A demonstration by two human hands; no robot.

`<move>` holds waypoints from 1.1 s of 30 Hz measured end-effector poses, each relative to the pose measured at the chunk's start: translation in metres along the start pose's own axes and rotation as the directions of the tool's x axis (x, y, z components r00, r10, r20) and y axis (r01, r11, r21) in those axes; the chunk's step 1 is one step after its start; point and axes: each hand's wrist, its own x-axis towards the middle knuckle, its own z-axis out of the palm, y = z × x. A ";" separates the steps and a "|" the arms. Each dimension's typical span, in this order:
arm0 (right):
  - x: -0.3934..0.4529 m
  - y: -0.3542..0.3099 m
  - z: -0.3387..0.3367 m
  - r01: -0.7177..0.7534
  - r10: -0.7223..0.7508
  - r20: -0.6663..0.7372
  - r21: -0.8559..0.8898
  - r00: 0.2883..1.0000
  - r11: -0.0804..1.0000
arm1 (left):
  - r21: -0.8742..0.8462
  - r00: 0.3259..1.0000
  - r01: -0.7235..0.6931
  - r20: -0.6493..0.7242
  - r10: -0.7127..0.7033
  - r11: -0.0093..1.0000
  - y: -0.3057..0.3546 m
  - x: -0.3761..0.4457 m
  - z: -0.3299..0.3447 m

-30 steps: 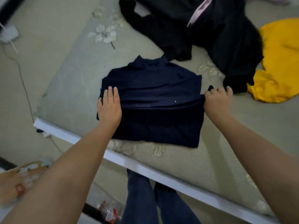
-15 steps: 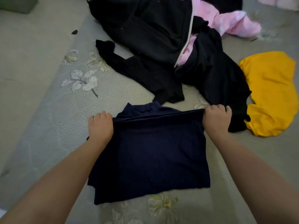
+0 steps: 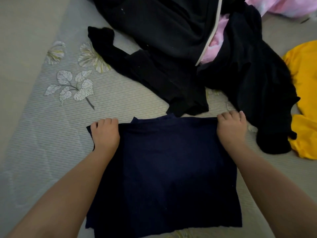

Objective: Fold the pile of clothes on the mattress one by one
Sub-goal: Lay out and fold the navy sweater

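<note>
- A navy garment (image 3: pixel 164 172) lies flat on the mattress (image 3: pixel 42 134), its lower half doubled up toward the far edge.
- The left hand (image 3: pixel 105 134) and right hand (image 3: pixel 231 129) each pinch a far corner of the folded layer, fingers curled over the cloth.
- Just beyond, a heap of black clothes (image 3: pixel 171 40) sprawls, with pink fabric (image 3: pixel 283 6) behind and a yellow garment (image 3: pixel 305 100) at right.
</note>
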 end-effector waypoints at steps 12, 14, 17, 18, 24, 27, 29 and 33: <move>0.016 0.000 0.040 -0.301 0.279 0.132 0.193 0.951 0.934 | -0.266 0.950 0.270 -0.081 -0.300 0.925 -0.011 -0.002 0.037; 0.008 -0.007 0.031 -0.256 0.235 0.118 0.215 0.965 0.942 | -0.386 0.954 0.238 -0.080 -0.289 0.891 -0.006 -0.014 0.031; -0.030 -0.031 0.018 -0.015 -0.001 0.060 0.265 0.998 0.964 | -0.414 0.952 0.275 -0.011 -0.307 0.868 -0.001 -0.054 0.032; -0.048 -0.040 0.017 0.050 -0.070 0.064 0.276 0.996 0.960 | -0.396 0.935 0.335 0.032 -0.352 0.855 -0.002 -0.069 0.034; -0.129 -0.050 0.020 0.061 -0.154 0.291 0.304 0.944 0.951 | -0.276 0.855 0.502 0.015 -0.519 0.819 -0.024 -0.106 0.035; -0.137 -0.038 0.015 -0.049 -0.071 0.334 0.337 0.940 0.940 | -0.307 0.853 0.487 -0.037 -0.521 0.818 -0.036 -0.096 0.029; -0.138 -0.029 0.012 -0.090 -0.024 0.330 0.323 0.944 0.942 | -0.345 0.854 0.468 -0.059 -0.517 0.813 -0.044 -0.092 0.025; -0.147 -0.012 0.008 -0.022 -0.054 0.316 0.231 0.947 0.973 | -0.377 0.830 0.513 -0.011 -0.557 0.772 -0.056 -0.099 0.020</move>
